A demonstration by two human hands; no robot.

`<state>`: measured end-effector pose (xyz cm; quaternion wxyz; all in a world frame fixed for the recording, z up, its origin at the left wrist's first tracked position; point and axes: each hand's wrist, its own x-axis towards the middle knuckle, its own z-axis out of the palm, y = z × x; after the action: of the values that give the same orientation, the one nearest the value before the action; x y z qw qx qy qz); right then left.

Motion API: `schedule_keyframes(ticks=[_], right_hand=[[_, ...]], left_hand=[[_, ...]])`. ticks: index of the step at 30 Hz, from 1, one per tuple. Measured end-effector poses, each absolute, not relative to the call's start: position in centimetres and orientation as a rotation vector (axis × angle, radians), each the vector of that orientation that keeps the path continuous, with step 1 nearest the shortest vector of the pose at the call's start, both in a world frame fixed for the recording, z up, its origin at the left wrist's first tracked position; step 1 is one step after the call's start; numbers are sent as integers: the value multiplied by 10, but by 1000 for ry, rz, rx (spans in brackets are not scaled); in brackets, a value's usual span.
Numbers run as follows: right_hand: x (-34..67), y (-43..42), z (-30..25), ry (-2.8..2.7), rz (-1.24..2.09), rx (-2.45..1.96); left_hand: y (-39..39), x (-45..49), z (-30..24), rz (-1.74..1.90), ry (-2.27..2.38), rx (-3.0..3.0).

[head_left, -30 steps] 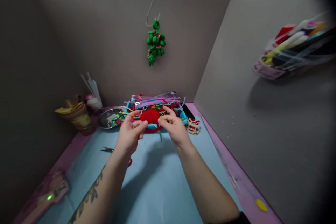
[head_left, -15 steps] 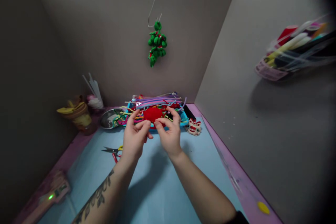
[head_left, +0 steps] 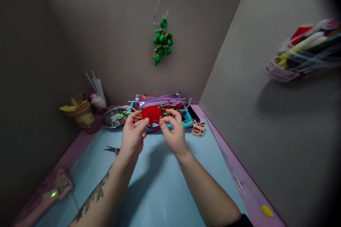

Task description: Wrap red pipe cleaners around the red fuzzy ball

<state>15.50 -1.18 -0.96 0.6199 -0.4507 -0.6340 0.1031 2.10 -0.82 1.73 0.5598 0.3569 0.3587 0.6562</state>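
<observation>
A rounded, fuzzy red piece (head_left: 151, 113), which looks made of pipe cleaners, is held up in front of the blue tray (head_left: 188, 120). My left hand (head_left: 132, 135) grips its left side, thumb in front and fingers curled round the edge. At the lower right edge, my right hand (head_left: 174, 135) has thumb and forefinger pinched together. Whatever thin bit they hold there is too small to make out. Below my left wrist, scissors (head_left: 112, 149) lie on the light blue mat (head_left: 160, 191), their handles mostly hidden by the forearm.
Colourful pipe cleaners (head_left: 162, 100) fill the tray. To its left are a metal bowl (head_left: 109, 118) and a pot (head_left: 84, 117); to its right, a red-and-white figure (head_left: 198, 128). A glue gun (head_left: 60, 188) lies left. A green ornament (head_left: 163, 40) hangs behind; a pen basket (head_left: 281, 71) hangs right.
My hands have drawn slightly apart, the left shifting left with the red piece. More of the red piece's round face shows. The whole view has shifted a little.
</observation>
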Motion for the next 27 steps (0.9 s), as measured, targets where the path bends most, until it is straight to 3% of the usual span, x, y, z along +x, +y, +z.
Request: schedule_keyframes(ticks=[5, 17, 27], right_hand=[[159, -10, -7, -1498, 200, -1049], [162, -3, -8, -1429, 557, -1171], [156, -2, -13, -1407, 549, -1139]], left_hand=[[-9, 22, 15, 1541, 848, 893], [-6, 21, 13, 1397, 858, 950], [-8, 19, 14, 1402, 992, 1233]])
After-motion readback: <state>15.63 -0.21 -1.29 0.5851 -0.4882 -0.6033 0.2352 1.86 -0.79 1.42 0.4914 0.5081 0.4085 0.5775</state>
